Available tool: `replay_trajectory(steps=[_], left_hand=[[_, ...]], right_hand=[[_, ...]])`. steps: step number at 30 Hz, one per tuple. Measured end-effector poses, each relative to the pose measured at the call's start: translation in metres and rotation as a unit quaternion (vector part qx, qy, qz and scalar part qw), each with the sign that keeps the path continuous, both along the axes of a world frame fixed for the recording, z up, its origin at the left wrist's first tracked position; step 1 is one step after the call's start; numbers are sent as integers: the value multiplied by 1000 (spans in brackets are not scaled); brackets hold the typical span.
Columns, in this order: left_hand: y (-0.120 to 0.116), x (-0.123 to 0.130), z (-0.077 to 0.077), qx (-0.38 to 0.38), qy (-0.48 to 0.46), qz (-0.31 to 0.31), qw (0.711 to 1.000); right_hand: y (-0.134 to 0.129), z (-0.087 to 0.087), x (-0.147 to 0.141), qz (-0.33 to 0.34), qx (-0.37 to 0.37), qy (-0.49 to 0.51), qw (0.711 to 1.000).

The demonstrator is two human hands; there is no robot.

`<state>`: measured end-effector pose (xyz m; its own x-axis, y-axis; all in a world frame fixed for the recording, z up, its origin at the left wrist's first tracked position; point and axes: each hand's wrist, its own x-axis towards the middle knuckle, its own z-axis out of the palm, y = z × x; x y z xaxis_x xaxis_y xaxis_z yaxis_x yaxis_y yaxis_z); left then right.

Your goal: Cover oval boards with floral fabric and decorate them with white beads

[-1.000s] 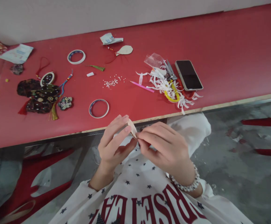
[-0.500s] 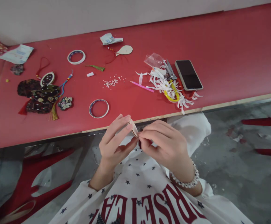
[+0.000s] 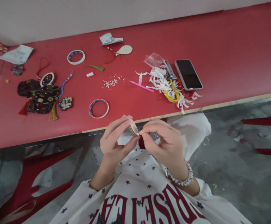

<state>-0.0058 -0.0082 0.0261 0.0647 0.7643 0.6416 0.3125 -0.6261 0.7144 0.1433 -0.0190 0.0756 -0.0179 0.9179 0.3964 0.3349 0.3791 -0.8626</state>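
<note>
Pale curved piece [image 3: 134,126] between the two hands, tilted, just off the near edge of the red table [image 3: 231,56]. Left hand [image 3: 114,140]: fingers half curled, piece held between fingertips at its upper end and thumb at its lower end. Right hand [image 3: 165,140]: thumb and index tips brought together at the lower end; whether they grip it, too small to tell. Nearer tape roll [image 3: 90,109] on table, beyond left hand.
</note>
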Motion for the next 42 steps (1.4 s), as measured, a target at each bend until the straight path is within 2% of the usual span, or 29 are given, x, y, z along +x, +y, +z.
replay_trajectory(steps=[4,7,12,17,24,31,35,42], left_hand=[[0,-2,-1,-16,2,-3,1000],[-1,-2,-1,-14,1,6,1000],[-1,-2,0,-15,18,9,1000],[-2,-2,3,-34,19,-5,999],[-1,-1,6,-8,57,27,998],[0,-1,4,18,62,26,998],[-2,2,4,2,29,10,1000],[-2,0,4,-37,4,-13,999]], right_hand=[[2,0,-1,1,12,6,1000],[2,0,-2,1,-6,7,1000],[4,-3,0,30,-80,55,995],[6,-5,2,82,-167,122,975],[5,-3,1,58,-134,54,988],[6,-4,3,58,-200,44,977],[6,-7,4,65,-222,89,969],[2,-7,6,69,-143,129,979]])
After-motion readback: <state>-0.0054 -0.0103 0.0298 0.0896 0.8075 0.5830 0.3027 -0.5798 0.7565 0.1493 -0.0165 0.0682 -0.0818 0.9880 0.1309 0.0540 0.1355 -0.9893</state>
